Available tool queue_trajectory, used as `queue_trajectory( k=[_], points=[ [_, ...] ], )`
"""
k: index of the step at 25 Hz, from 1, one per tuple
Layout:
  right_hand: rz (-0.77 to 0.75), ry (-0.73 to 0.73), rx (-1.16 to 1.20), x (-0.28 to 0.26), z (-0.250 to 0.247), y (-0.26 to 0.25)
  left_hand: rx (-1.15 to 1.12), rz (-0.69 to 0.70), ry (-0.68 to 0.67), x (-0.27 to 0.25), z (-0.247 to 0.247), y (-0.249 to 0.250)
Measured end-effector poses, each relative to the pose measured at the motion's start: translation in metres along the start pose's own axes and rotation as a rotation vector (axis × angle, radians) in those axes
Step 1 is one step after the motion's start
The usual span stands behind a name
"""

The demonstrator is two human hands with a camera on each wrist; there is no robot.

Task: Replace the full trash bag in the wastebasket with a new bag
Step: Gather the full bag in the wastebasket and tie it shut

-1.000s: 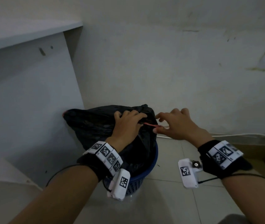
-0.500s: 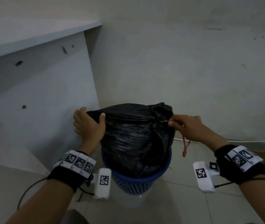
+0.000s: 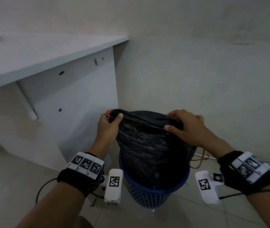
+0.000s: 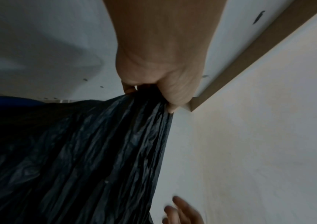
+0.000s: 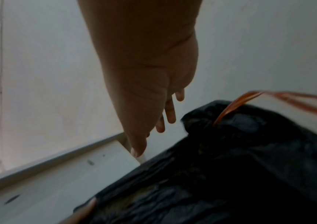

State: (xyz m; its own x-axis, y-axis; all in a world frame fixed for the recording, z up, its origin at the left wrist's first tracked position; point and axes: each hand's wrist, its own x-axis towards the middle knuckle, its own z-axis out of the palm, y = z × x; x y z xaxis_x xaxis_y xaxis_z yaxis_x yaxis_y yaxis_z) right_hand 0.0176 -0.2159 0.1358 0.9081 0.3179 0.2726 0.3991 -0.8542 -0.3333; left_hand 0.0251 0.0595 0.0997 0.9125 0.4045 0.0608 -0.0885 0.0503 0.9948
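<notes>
A full black trash bag (image 3: pixel 147 148) stands tall out of the blue mesh wastebasket (image 3: pixel 149 193) on the floor. My left hand (image 3: pixel 113 115) grips the bag's bunched top left corner, and the left wrist view shows that hand (image 4: pixel 153 94) clenched on the pleated plastic (image 4: pixel 86 159). My right hand (image 3: pixel 168 121) lies over the bag's top right edge with the thumb on the near side. In the right wrist view its fingers (image 5: pixel 170 118) are straight and apart from the bag (image 5: pixel 220 166). The red drawstring (image 3: pixel 198 160) hangs loose on the bag's right side.
A white desk's side panel (image 3: pixel 81 104) stands close on the left of the basket, under the desk top (image 3: pixel 40 55). The plain wall (image 3: pixel 196 71) is right behind it. A white cable (image 3: pixel 201 155) runs along the wall's foot over the tiled floor (image 3: pixel 164 216).
My right hand has let go of the red drawstring and moved onto the bag's top right edge. The bag stands higher out of the basket. My left hand keeps its grip on the left corner.
</notes>
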Motion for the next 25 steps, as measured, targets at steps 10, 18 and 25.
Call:
queue_trajectory(
  k=[10, 18, 25],
  points=[
    [-0.067, 0.119, 0.081, 0.041, 0.038, -0.035, 0.047, 0.100, -0.081, -0.033, -0.020, 0.029],
    [-0.214, 0.210, 0.166, 0.033, 0.065, -0.114, 0.054, 0.164, -0.208, -0.052, -0.004, 0.055],
    [-0.180, 0.216, -0.170, 0.023, 0.090, -0.066, -0.243, 0.136, -0.077, -0.042, -0.011, 0.048]
  ],
)
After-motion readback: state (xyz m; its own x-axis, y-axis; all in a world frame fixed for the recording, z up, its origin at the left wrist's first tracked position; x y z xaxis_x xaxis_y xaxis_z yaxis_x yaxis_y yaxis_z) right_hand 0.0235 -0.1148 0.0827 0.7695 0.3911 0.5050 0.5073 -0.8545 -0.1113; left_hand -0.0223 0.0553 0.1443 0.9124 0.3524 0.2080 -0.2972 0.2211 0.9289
